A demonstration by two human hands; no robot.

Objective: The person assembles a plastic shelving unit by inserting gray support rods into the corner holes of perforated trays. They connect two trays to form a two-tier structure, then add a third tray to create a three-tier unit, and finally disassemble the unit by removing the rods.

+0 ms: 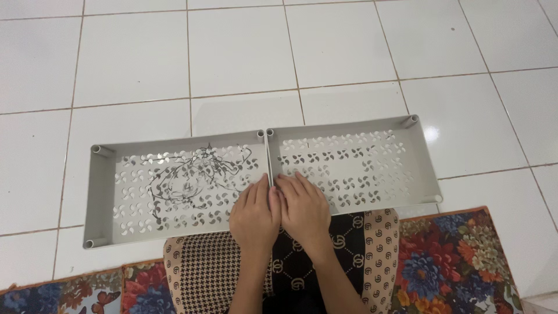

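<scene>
While two grey perforated trays (174,192) (354,163) lie touching on the tiled floor (244,52), left hand (254,214) and right hand (303,206) rest flat, fingers extended, on their joined edges.

I see open white tiled floor (325,52) beyond and to both sides of the two grey perforated trays (354,163) lying edge to edge, whose raised rims and corner sockets block a low sweep, while my patterned lap (302,261) and the floral mat (459,256) crowd the near side.

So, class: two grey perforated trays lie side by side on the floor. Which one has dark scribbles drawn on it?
The left tray, under the left hand; the right tray is unmarked.
</scene>
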